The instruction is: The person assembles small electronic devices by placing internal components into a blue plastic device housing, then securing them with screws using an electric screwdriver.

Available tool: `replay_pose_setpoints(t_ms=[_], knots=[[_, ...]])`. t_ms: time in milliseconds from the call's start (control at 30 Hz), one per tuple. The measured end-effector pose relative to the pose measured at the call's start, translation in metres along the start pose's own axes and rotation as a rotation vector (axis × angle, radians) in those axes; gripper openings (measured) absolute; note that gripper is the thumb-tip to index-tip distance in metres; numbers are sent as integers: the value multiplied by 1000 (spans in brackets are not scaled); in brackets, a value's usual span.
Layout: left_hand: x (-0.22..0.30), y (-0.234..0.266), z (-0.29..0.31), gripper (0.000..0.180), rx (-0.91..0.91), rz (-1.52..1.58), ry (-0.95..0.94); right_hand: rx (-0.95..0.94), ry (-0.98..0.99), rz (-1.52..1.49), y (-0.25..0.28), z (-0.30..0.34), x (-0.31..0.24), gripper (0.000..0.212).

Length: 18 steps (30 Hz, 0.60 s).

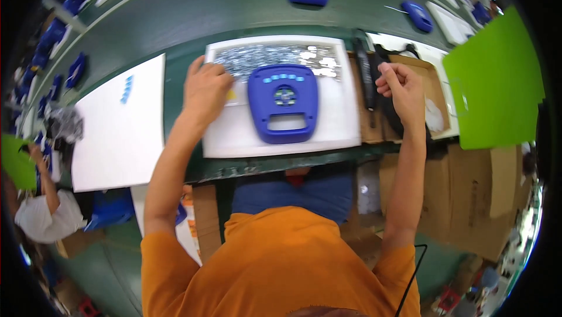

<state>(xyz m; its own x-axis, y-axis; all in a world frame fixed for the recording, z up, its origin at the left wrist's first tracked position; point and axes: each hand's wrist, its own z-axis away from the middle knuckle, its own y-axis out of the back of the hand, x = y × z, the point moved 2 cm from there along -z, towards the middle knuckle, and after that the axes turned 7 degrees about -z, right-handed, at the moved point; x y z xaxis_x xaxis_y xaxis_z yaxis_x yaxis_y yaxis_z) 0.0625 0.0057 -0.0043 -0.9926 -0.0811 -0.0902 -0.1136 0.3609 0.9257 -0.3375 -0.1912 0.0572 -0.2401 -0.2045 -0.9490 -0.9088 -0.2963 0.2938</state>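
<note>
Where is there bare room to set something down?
Bare: the white board below its light-blue strip, left of your left hand; the white pad right of the blue housing. Crowded: the cardboard tray by your right hand.

Upper garment: shirt (287, 258), plain orange, creased at the sides. Left sleeve (167, 267) and right sleeve (399, 273): short, same orange, loose cut, ending near the elbow. Lower garment: trousers (293, 195), blue, partly hidden by the shirt hem. Forearms, left hand (206, 93) and right hand (406, 93): bare. Cable (418, 264): thin, black, bent near its upper end, seen crossing the right sleeve.
</note>
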Motion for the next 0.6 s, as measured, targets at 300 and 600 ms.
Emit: replay_pose_setpoints(t_ms=[300,600], knots=[[-11,0,-8,3,39,21,-63,363,-120,165,165,-41,83,35],[4,21,-36,3,135,336,47,118,-194,1126,159,-44,105,48]])
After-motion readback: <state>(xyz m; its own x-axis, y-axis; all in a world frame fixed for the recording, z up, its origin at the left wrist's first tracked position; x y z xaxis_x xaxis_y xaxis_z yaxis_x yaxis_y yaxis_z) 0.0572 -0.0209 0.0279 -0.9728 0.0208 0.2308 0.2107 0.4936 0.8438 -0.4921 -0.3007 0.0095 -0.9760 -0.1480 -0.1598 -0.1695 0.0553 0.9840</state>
